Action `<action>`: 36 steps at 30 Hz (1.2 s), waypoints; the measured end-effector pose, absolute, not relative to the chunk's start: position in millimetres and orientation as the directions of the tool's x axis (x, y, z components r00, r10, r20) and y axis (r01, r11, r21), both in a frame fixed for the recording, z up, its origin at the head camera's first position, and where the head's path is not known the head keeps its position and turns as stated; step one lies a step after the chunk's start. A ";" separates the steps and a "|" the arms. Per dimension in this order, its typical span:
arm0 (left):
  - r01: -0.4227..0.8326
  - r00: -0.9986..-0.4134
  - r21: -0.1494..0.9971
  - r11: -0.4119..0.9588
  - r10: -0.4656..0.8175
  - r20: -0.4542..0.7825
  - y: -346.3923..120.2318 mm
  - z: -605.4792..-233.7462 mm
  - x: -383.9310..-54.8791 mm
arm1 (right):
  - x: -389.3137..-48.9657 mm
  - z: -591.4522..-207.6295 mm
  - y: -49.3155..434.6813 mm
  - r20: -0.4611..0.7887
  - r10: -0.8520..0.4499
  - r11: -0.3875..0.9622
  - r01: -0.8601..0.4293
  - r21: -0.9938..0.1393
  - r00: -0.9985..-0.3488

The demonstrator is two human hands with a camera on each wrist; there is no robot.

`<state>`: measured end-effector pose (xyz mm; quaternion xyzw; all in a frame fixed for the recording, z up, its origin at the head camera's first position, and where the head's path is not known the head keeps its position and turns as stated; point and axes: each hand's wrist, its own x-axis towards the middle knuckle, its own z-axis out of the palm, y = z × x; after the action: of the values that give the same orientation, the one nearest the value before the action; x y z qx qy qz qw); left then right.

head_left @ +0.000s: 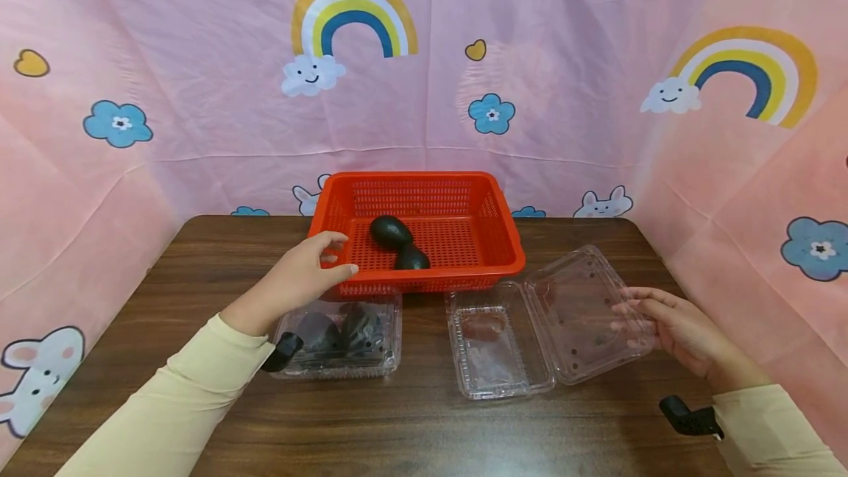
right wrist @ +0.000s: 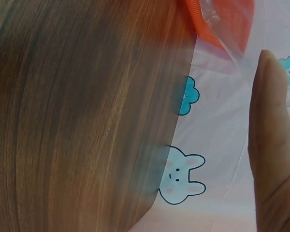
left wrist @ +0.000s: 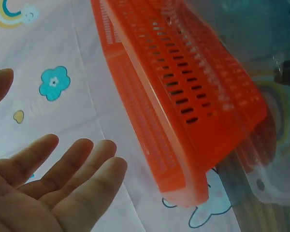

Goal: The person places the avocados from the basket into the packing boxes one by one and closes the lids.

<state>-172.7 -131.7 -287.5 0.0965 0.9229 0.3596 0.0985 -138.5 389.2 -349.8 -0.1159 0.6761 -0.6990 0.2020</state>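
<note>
My left hand (head_left: 298, 278) hovers at the left front corner of a red plastic basket (head_left: 464, 277), thumb and fingers spread apart with nothing between them. Two dark avocados (head_left: 390, 232) lie inside the basket. Below this hand stands a closed clear clamshell box (head_left: 391, 359) with dark avocados in it, partly hidden by the wrist. To the right, a second clear clamshell (head_left: 490, 392) lies unfolded and holds nothing. Its lid (head_left: 583, 315) leans out to the right, and my right hand (head_left: 682, 330) touches the lid's outer edge with extended fingers, partly seen through the plastic.
Everything stands on a dark wooden table (head_left: 424, 440). A pink printed cloth (head_left: 424, 109) hangs behind it and along both sides. The basket is at the back, close to the cloth, with both clamshells just in front of it.
</note>
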 end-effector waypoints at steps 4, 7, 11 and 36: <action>0.104 -0.962 0.684 0.722 0.248 -0.116 -133.7 -286.5 -178.7 | -139.3 -350.1 389.2 -0.110 -0.442 -0.012 0.128 -0.992 -0.890; 0.109 -0.961 0.679 0.726 0.250 -0.114 -136.0 -287.6 -183.4 | -140.0 -350.4 389.4 -0.109 -0.445 -0.013 0.128 -0.992 -0.889; 0.130 -0.964 0.662 0.738 0.249 -0.088 -137.6 -288.3 -190.0 | -140.8 -350.4 390.4 -0.107 -0.453 -0.012 0.126 -0.992 -0.885; 0.160 -0.960 0.630 0.760 0.267 -0.079 -129.0 -272.8 -239.5 | -143.6 -350.2 391.8 -0.195 -0.346 0.085 0.177 -0.981 -0.918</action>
<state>-239.5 -129.0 -272.8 0.1142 0.9346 0.3268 0.0823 -143.6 391.8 -350.2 -0.0596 0.7105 -0.6737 0.1941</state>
